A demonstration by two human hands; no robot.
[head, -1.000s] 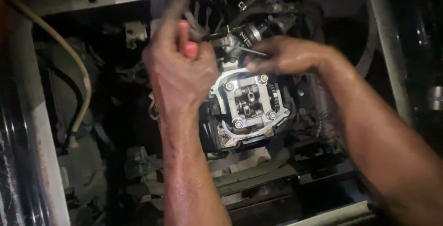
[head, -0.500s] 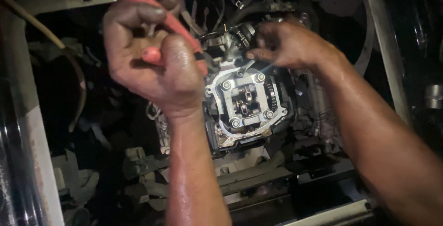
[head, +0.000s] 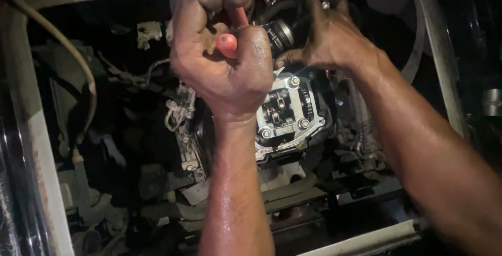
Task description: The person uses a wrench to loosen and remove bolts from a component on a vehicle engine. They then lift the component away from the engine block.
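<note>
Left hand (head: pixel 222 52) fisted around a red-handled tool (head: pixel 228 31), likely a screwdriver; its tip is hidden. Since a second ago this hand has risen off the exposed cylinder head (head: pixel 285 115), now uncovered, rockers and four nuts visible. Right hand (head: pixel 332 39) has shifted upward, fingers curled about the black intake hose (head: pixel 280 31) just above the head. Work appears to have passed to the hose clamp.

Red-handled tool (head: pixel 228 31) — upright, fisted, above the open cylinder head (head: pixel 285 112).
</note>
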